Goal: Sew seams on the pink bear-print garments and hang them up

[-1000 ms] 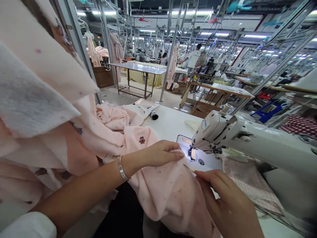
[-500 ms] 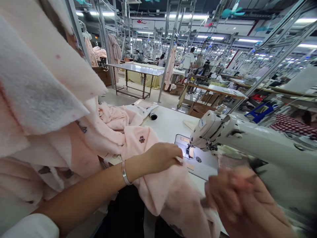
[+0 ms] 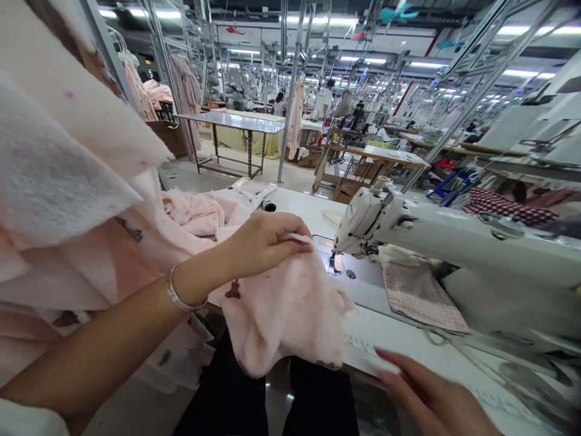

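Observation:
My left hand (image 3: 267,245) pinches an edge of a pale pink fleecy fabric piece (image 3: 290,309), holding it up in front of the sewing machine's needle area. The cloth hangs over the table's front edge toward my lap and carries a small brown printed figure. At the lower right, my right hand (image 3: 426,387) is apart from the cloth, its fingers stretched out and slightly blurred over the table edge. The white sewing machine (image 3: 408,230) stands to the right, with its lit presser foot (image 3: 334,261) just right of my left hand.
Pink fabric pieces (image 3: 59,163) hang close on the left, and more pink cloth (image 3: 195,212) lies heaped on the table. A dark spool-like object (image 3: 269,204) sits behind my left hand. Checked fabric (image 3: 422,293) lies beneath the machine arm. Ruler markings (image 3: 358,344) run along the table's front.
My left hand has lifted the fabric edge up and to the left. My right hand has come down, away from the cloth, and its fingers have opened. The view has shifted a little.

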{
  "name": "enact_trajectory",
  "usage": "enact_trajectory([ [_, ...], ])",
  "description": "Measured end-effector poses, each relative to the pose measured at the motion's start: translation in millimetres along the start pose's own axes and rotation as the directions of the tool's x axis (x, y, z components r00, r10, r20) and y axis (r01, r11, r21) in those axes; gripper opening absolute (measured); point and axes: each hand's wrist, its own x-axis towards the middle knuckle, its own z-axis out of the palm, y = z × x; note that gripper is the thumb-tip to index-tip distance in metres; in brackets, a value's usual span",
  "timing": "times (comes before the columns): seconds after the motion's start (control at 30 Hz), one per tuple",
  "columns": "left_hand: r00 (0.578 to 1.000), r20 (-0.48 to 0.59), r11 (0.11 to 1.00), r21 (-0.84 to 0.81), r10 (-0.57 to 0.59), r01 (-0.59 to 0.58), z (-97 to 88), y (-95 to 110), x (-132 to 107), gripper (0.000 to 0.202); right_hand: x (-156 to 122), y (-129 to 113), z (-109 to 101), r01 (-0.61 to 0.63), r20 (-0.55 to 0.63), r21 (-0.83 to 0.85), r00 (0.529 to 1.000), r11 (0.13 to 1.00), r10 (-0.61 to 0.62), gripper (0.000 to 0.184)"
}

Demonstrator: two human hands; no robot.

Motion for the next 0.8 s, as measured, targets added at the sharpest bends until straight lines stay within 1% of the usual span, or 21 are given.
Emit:
enact_trajectory([
  [0.03,1.000,0.000,1.000,0.004,0.007,-0.007,-2.9,4,-1,0.011,14,-13,9,-0.091,0.028,0.090,0.996,0.992,0.089,0.040],
  [0.07,1.000,0.005,1.000,0.011,0.005,-0.005,-6.2,7,-2,0.011,29,-26,19,-0.154,0.069,0.197,0.987,0.968,0.143,0.045],
  [0.13,1.000,0.002,0.999,0.034,-0.011,0.011,-13.9,7,-6,0.012,55,-48,36,-0.147,0.079,0.285,0.988,0.947,0.129,0.041],
  [0.2,0.998,-0.026,0.997,0.056,-0.049,0.050,-22.5,2,-10,0.013,70,-60,47,-0.113,0.058,0.348,0.993,0.931,0.098,0.042],
  [0.27,0.992,-0.069,0.992,0.053,-0.110,0.114,-30.5,-6,-14,0.014,75,-62,53,-0.099,0.045,0.392,0.995,0.914,0.088,0.044],
  [0.33,0.980,-0.102,0.984,0.022,-0.172,0.175,-36.9,-13,-18,0.014,77,-62,59,-0.110,0.065,0.414,0.994,0.904,0.092,0.040],
  [0.4,0.973,-0.112,0.979,-0.016,-0.201,0.201,-41.4,-17,-21,0.014,79,-65,70,-0.137,0.120,0.434,0.988,0.891,0.093,0.034],
  [0.5,0.975,-0.112,0.981,-0.028,-0.194,0.192,-47.2,-16,-25,0.013,85,-80,92,-0.165,0.233,0.516,0.971,0.841,0.048,0.029],
  [0.57,0.972,-0.134,0.981,-0.012,-0.194,0.194,-52.3,-14,-28,0.012,87,-91,103,-0.171,0.287,0.606,0.958,0.777,-0.014,0.032],
  [0.63,0.961,-0.184,0.978,0.010,-0.205,0.211,-58.8,-15,-31,0.012,84,-98,104,-0.177,0.302,0.708,0.951,0.683,-0.067,0.037],
  [0.67,0.953,-0.214,0.975,0.021,-0.214,0.223,-62.3,-17,-34,0.012,81,-100,101,-0.186,0.303,0.754,0.949,0.630,-0.083,0.039],
  [0.73,0.937,-0.263,0.969,0.029,-0.230,0.246,-68.8,-23,-38,0.012,74,-100,91,-0.220,0.314,0.824,0.945,0.523,-0.097,0.051],
  [0.8,0.929,-0.279,0.967,0.011,-0.242,0.255,-72.6,-30,-42,0.013,69,-100,81,-0.255,0.313,0.888,0.945,0.382,-0.096,0.064],
])
